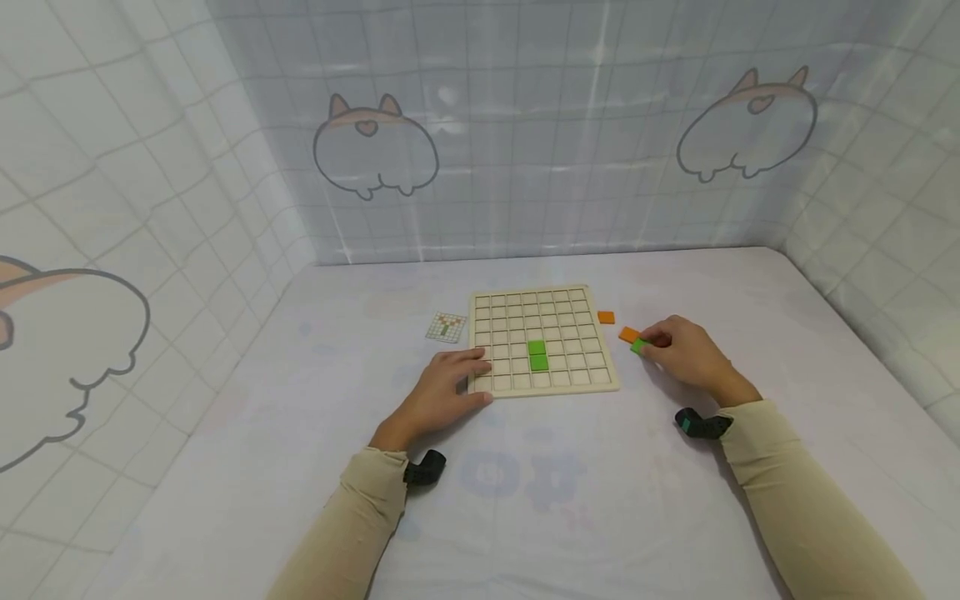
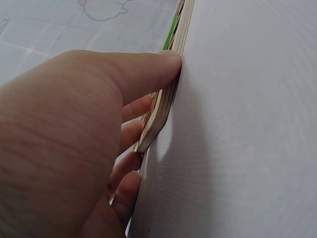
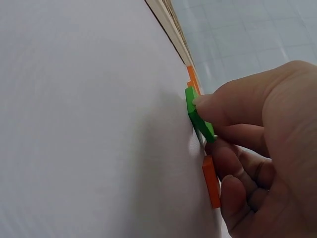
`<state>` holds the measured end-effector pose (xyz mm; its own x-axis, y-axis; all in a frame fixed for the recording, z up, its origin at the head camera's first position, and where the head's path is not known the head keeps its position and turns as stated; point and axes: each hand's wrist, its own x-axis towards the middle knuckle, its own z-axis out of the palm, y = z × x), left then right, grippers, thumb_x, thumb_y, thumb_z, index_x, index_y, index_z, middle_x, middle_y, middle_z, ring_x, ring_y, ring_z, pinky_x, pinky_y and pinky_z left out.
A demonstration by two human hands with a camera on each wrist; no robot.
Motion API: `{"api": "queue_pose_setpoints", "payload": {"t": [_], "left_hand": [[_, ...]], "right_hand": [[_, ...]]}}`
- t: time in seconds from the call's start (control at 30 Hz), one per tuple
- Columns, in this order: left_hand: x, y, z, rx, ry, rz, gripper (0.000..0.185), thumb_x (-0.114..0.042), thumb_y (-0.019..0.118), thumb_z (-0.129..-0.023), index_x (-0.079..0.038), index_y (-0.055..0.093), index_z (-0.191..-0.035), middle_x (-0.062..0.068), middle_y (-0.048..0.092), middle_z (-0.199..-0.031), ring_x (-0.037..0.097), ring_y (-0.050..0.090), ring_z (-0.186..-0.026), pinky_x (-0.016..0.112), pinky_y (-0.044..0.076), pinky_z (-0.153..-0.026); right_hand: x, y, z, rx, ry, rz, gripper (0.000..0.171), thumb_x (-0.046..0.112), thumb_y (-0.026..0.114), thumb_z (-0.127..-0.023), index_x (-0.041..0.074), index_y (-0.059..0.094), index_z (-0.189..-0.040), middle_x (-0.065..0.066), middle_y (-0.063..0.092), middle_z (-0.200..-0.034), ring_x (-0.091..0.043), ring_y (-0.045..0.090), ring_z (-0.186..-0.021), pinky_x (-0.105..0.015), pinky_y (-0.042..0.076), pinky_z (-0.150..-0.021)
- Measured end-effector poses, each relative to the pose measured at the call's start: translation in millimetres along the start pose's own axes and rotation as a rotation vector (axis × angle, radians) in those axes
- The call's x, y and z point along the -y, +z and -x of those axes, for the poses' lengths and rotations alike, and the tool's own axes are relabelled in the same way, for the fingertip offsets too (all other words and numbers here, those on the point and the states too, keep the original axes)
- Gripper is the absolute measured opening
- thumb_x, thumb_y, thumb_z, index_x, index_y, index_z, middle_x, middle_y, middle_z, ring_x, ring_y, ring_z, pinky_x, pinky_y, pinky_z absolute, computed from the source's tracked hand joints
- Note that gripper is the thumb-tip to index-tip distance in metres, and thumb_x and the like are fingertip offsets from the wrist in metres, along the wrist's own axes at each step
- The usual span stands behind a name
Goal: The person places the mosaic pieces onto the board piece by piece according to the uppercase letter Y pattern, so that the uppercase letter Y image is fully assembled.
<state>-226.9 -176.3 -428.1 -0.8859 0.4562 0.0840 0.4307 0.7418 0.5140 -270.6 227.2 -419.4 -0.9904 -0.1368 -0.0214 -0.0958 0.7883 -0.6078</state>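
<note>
Two hands work at a wooden grid board (image 1: 542, 342) on the white tabletop (image 1: 570, 500). Right hand (image 1: 686, 354): its grip is narrow, thumb and fingertips pinching a green tile (image 1: 638, 346) just right of the board, low on the tabletop, beside an orange tile (image 1: 628, 334). Left hand (image 1: 442, 392): fingers lie straight on the board's near left corner, thumb against its edge. More green tiles (image 1: 537, 356) sit in the grid.
</note>
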Motion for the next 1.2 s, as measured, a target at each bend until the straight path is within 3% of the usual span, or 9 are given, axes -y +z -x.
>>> {"api": "queue_pose_setpoints", "payload": {"t": [0.57,0.93,1.2], "left_hand": [[2.1,1.1,1.4,-0.01,0.005,0.007,0.053,-0.035,0.072,-0.093,-0.013,0.06,-0.14,0.002,0.04,-0.157,0.033,0.032,-0.142,0.054,0.027,-0.113],[2.6,0.2,2.0,-0.015,0.02,0.001,0.053,-0.034,0.073,-0.093,-0.013,0.06,-0.14,0.002,0.041,-0.157,0.033,0.033,-0.142,0.054,0.028,-0.113],[3.5,0.7,0.5,-0.015,0.027,-0.001,0.053,-0.035,0.072,-0.093,-0.013,0.061,-0.139,0.002,0.042,-0.156,0.033,0.034,-0.141,0.053,0.029,-0.112]], "right_hand": [[-0.9,3.3,0.6,-0.047,-0.008,-0.043,0.032,0.015,0.064,-0.096,0.007,0.065,-0.126,-0.017,0.063,-0.111,-0.032,0.056,-0.101,-0.044,0.047,-0.084],[4.3,1.3,6.2,-0.238,-0.094,-0.092,0.034,0.01,0.057,-0.095,0.008,0.069,-0.126,-0.017,0.064,-0.114,-0.031,0.056,-0.099,-0.043,0.046,-0.079],[8.3,1.8,7.8,-0.232,-0.048,-0.171,0.034,0.018,0.06,-0.098,0.006,0.065,-0.129,-0.016,0.064,-0.11,-0.029,0.059,-0.094,-0.036,0.048,-0.077]]}}
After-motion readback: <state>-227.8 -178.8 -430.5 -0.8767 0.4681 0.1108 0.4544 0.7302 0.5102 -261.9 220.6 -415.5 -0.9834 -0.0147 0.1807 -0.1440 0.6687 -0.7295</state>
